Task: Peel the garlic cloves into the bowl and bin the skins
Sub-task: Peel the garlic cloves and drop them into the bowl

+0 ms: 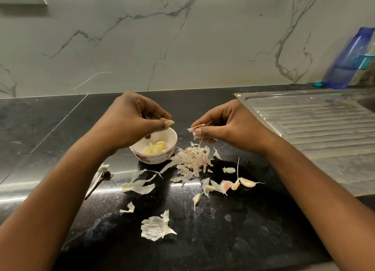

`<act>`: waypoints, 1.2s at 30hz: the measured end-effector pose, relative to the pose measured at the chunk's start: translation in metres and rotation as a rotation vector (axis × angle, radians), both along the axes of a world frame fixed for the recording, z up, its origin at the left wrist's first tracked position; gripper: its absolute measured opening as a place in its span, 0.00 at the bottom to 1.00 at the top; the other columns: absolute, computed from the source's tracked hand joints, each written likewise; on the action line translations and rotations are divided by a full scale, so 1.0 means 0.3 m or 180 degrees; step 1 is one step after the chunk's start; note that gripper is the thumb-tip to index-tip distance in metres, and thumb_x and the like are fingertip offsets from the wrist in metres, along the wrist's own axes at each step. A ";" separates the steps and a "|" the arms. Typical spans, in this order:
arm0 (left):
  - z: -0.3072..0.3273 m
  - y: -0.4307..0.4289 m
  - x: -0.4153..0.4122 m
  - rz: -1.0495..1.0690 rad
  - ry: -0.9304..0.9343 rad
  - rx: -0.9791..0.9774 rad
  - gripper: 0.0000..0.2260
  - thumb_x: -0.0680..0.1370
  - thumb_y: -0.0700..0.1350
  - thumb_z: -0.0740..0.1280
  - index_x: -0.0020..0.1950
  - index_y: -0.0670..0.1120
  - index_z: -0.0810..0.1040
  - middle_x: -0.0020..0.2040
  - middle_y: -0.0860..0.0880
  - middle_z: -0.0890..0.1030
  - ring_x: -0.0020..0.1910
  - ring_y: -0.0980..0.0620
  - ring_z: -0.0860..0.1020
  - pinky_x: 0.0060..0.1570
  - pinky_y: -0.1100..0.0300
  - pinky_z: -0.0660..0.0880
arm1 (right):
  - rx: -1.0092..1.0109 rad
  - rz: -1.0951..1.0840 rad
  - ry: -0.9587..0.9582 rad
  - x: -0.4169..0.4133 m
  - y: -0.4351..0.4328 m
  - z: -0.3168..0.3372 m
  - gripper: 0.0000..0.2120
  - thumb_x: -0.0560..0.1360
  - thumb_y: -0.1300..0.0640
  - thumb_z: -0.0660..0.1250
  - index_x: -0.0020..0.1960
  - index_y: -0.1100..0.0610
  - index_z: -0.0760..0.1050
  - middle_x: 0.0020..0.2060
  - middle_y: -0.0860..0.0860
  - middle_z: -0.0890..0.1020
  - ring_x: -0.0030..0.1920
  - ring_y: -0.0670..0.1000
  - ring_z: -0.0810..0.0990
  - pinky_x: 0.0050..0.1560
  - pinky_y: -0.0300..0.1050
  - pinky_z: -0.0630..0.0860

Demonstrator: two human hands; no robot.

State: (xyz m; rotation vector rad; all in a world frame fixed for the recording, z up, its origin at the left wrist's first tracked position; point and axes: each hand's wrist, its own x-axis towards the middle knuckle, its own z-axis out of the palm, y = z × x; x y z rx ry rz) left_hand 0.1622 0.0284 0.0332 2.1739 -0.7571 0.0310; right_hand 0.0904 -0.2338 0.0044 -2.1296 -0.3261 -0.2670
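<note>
My left hand [132, 120] pinches a peeled garlic clove [168, 122] just above the small white floral bowl [162, 159], which holds several peeled cloves [156, 148]. My right hand [227, 126] pinches a strip of garlic skin [195, 128] above a heap of skins [191, 159] to the right of the bowl. Unpeeled pinkish cloves [246, 182] lie on the black counter to the right of the heap. More loose skins [156, 227] are scattered toward the front.
A steel sink drainboard [316, 128] fills the right side of the counter. A blue bottle [349, 59] stands at the back right against the marble wall. A garlic stem [97, 181] lies at the left. No bin is in view.
</note>
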 end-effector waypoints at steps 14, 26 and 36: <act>0.009 0.025 0.017 0.0297 0.0103 0.0648 0.04 0.72 0.43 0.81 0.45 0.51 0.90 0.44 0.54 0.88 0.47 0.56 0.84 0.48 0.58 0.80 | -0.0315 0.0159 0.0117 0.003 -0.004 -0.002 0.08 0.80 0.65 0.73 0.57 0.57 0.87 0.46 0.50 0.90 0.48 0.49 0.89 0.51 0.44 0.85; -0.024 -0.091 -0.127 -0.0864 -0.0937 0.0078 0.03 0.78 0.46 0.76 0.50 0.48 0.89 0.37 0.62 0.83 0.28 0.66 0.79 0.29 0.74 0.71 | -0.0357 0.0223 0.0296 0.001 -0.017 0.000 0.10 0.73 0.60 0.82 0.54 0.54 0.88 0.43 0.52 0.88 0.43 0.54 0.86 0.48 0.47 0.84; -0.119 -0.192 -0.226 -0.1528 -0.1333 0.1223 0.13 0.79 0.64 0.69 0.57 0.61 0.87 0.52 0.61 0.84 0.48 0.59 0.81 0.44 0.56 0.80 | -0.0368 0.0200 0.0223 0.007 -0.025 -0.008 0.16 0.75 0.71 0.74 0.59 0.58 0.86 0.45 0.52 0.89 0.47 0.50 0.89 0.44 0.50 0.87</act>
